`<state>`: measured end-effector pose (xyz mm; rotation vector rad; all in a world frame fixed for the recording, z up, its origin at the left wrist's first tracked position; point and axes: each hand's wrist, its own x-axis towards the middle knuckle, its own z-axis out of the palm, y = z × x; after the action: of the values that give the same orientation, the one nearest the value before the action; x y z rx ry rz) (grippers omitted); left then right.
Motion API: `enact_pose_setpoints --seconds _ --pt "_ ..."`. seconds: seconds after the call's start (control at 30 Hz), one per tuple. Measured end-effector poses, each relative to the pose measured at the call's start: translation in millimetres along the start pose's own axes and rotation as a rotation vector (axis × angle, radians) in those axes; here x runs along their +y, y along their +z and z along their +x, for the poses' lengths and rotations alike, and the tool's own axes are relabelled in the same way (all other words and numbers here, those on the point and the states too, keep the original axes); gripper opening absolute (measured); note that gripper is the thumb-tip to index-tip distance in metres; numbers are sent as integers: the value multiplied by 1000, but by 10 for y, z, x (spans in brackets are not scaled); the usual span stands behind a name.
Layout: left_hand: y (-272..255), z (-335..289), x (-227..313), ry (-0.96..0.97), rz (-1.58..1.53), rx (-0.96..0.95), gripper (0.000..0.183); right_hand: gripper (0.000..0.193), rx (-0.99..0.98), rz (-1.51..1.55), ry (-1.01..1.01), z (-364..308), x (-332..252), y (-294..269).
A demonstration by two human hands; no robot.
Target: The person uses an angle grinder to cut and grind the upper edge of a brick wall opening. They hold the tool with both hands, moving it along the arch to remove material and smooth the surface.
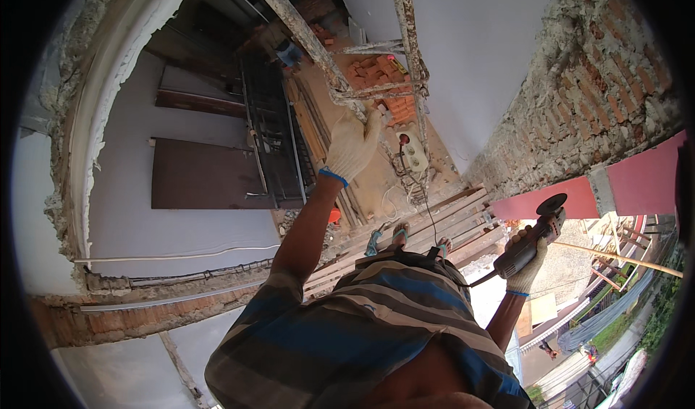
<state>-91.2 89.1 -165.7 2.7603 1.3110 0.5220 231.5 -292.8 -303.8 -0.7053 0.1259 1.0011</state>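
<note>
My left hand (352, 147), in a white knit glove with a blue cuff, reaches forward and grips the side rail of a plaster-spattered metal ladder (327, 60) that runs down below me. My right hand (526, 263), gloved the same way, holds a dark angle grinder (537, 232) out to my right, its disc (552, 204) pointing toward the exposed brick wall (601, 98). The grinder's black cord (433, 224) runs down to a white power strip (413, 150). My feet in sandals (399, 232) stand on wooden planks (463, 221).
A pile of red bricks (376, 72) lies on the ground far below, beside a dark metal gate (271, 134). A broken plastered arch edge (87, 134) curves on the left. A red-painted ledge (637, 181) and a street with greenery (651, 322) lie to the right.
</note>
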Motion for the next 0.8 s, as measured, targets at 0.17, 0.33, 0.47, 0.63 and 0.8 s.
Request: enact_pose_setpoints --seconds 0.17,0.33,0.47,0.63,0.8 --pt "89 -58 -25 101 116 108 30 55 16 3 -2 33 48 80" --pt "94 -21 1 73 18 153 28 53 9 11 -3 47 73 89" --pt "67 -32 -8 132 206 98 34 54 9 19 -17 57 85 70" --pt "33 -36 15 139 92 99 34 54 -5 38 -25 70 86 45" --pt "59 -34 10 81 80 39 37 53 10 51 -13 75 78 16"
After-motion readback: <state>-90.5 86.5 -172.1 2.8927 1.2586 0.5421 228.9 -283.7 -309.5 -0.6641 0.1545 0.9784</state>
